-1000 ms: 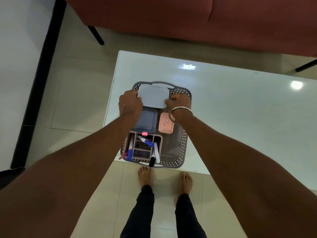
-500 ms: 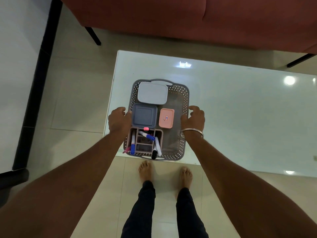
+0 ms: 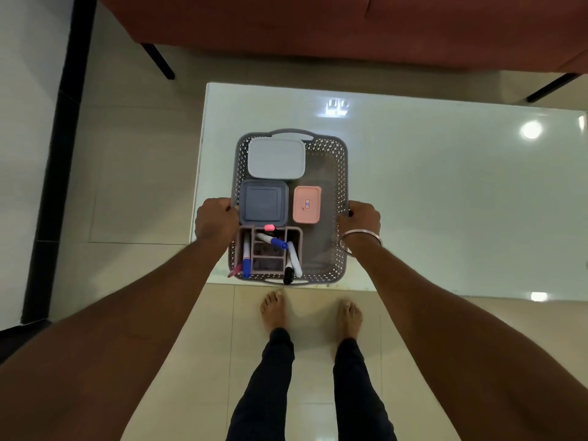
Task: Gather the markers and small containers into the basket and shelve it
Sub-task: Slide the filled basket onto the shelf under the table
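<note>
- The basket (image 3: 343, 173) is sitting at the near left corner of the glass table (image 3: 445, 202), with its near handle right at the table's edge. Honestly can't tell if it's resting on the glass or lifted a hair.
- The left hand (image 3: 216, 219) is gripping the basket's left rim, fingers curled over the edge, next to the dark grey container (image 3: 263, 202).
- The right hand (image 3: 361, 218) is doing the same on the right rim, fingers wrapped around it. There's a metal bangle (image 3: 361, 239) hanging on that wrist.
- Inside, a light grey container (image 3: 276, 158) is lying at the far left end, the dark grey one is sitting just in front of it, and a small pink container (image 3: 306, 204) is lying just to the right of the dark one.
- A pinkish organizer (image 3: 295, 233) is taking up the near left part of the basket, touching the dark grey container.
- Markers are poking out of the organizer: a blue-capped marker (image 3: 272, 240) is leaning across the middle, another blue one (image 3: 246, 256) is standing in the left slot, and a black-capped marker (image 3: 289, 272) and a white one (image 3: 295, 259) are leaning out on the right.
- The person's bare feet (image 3: 273, 308) are standing on the tiled floor (image 3: 143, 186) just in front of the table, and a reddish sofa (image 3: 318, 27) is sitting beyond it.
</note>
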